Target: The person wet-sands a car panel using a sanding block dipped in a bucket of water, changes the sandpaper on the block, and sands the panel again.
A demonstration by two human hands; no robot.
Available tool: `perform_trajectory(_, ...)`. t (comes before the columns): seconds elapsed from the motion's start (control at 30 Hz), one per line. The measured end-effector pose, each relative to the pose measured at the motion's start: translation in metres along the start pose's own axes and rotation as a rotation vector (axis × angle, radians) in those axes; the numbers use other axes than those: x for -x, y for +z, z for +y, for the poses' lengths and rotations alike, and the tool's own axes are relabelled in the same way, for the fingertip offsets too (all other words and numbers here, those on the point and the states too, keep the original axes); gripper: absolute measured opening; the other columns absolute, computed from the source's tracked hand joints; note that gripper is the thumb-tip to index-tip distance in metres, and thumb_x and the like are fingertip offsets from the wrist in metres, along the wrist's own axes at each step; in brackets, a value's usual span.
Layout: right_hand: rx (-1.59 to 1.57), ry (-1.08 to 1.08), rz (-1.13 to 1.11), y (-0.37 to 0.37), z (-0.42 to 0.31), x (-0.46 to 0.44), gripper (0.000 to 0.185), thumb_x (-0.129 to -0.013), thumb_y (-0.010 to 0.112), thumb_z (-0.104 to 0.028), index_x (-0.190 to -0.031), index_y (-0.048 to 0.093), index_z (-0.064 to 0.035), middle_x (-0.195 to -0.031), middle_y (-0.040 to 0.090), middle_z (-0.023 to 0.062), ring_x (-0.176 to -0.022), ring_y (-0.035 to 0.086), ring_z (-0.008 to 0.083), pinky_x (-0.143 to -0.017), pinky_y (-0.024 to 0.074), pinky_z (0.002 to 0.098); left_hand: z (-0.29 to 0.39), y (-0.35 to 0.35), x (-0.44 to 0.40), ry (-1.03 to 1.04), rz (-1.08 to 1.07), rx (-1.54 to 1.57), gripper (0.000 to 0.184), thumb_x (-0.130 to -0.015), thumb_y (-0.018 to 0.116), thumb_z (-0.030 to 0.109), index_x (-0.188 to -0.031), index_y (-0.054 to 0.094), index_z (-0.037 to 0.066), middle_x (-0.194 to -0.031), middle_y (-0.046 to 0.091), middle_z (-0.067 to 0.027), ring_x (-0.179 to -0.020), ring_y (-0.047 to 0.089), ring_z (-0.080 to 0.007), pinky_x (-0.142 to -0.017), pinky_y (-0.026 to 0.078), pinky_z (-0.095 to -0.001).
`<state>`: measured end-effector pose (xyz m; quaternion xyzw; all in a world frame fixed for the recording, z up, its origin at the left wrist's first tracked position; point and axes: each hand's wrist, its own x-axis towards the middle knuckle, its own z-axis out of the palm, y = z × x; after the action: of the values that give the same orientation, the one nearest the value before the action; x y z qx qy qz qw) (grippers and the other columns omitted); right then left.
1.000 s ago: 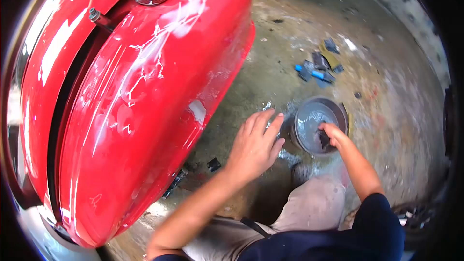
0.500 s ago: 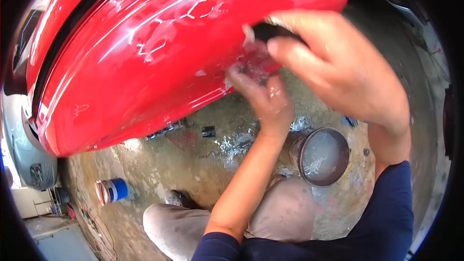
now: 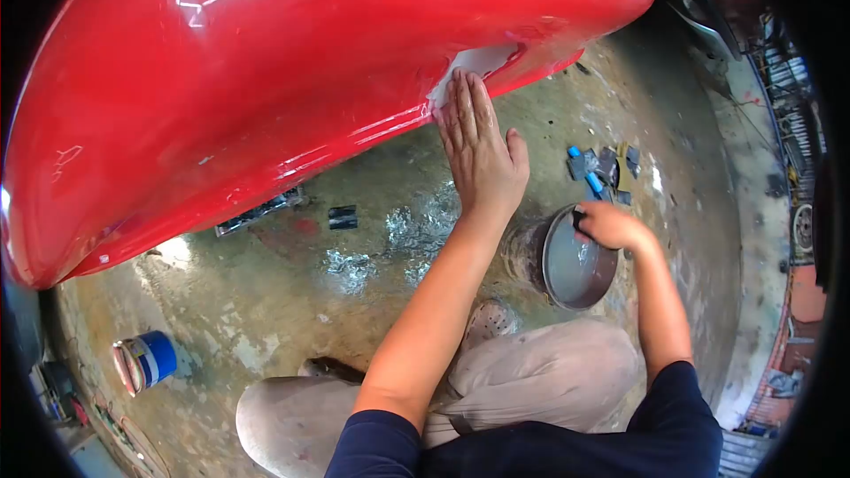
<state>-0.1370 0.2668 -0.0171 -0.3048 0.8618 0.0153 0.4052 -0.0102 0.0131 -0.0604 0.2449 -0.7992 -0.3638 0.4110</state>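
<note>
A glossy red vehicle panel (image 3: 292,71) fills the upper left, with a pale bare patch (image 3: 482,59) near its lower edge. My left hand (image 3: 480,146) lies flat against that edge, its fingertips on the pale patch and fingers stretched out. Over the rim of a round bucket (image 3: 580,270) of greyish water is my right hand (image 3: 613,225), closed on a small black pad (image 3: 580,219).
Dark sheets and blue pieces (image 3: 595,168) lie on the wet floor beyond the bucket. A blue and white can (image 3: 146,361) stands at the lower left. A small black piece (image 3: 343,217) lies below the panel. My bent knees are at the bottom.
My right hand has gone from the panel back down to the bucket with the black pad. My left hand now rests flat at the pale patch. The view has shifted.
</note>
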Motion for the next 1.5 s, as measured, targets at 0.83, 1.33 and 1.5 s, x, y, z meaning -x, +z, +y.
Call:
perform_trajectory(0.83, -0.187, -0.265, 0.892, -0.056, -0.250, 0.015, 0.033, -0.091, 0.070, -0.023, -0.113, 0.069, 0.0010, -0.086, 0.073, 0.0229, -0.080, 0.073, 0.0356, -0.067, 0.0563, 0.0428, 0.003, -0.052, -0.028, -0.511, -0.192, 1.349, 0.017, -0.103, 0.067, 0.027, -0.103, 0.069, 0.011, -0.089, 0.065, 0.0041, -0.083, 0.058, -0.0059, -0.072, 0.045, -0.0255)
perform_trajectory(1.33, -0.148, -0.261, 1.012, -0.063, -0.287, 0.045, 0.035, -0.094, 0.062, -0.011, -0.124, 0.068, 0.0030, -0.088, 0.075, 0.0196, -0.068, 0.071, 0.0226, -0.067, 0.0582, 0.0363, 0.009, -0.056, -0.023, 0.332, -0.212, 0.224, 0.104, -0.085, 0.072, 0.023, -0.164, 0.011, -0.007, -0.173, 0.010, -0.0276, -0.161, 0.010, -0.0421, -0.132, 0.012, -0.0480)
perform_trajectory(1.5, -0.264, -0.298, 0.961, -0.059, -0.297, 0.050, 0.037, -0.095, 0.061, -0.012, -0.129, 0.069, -0.0012, -0.099, 0.077, 0.0164, -0.075, 0.072, 0.0216, -0.069, 0.0585, 0.0328, 0.022, -0.076, -0.037, 0.196, -0.286, 0.182, 0.112, -0.086, 0.077, 0.041, -0.165, 0.012, -0.006, -0.172, 0.014, -0.0271, -0.160, 0.016, -0.0408, -0.131, 0.017, -0.0490)
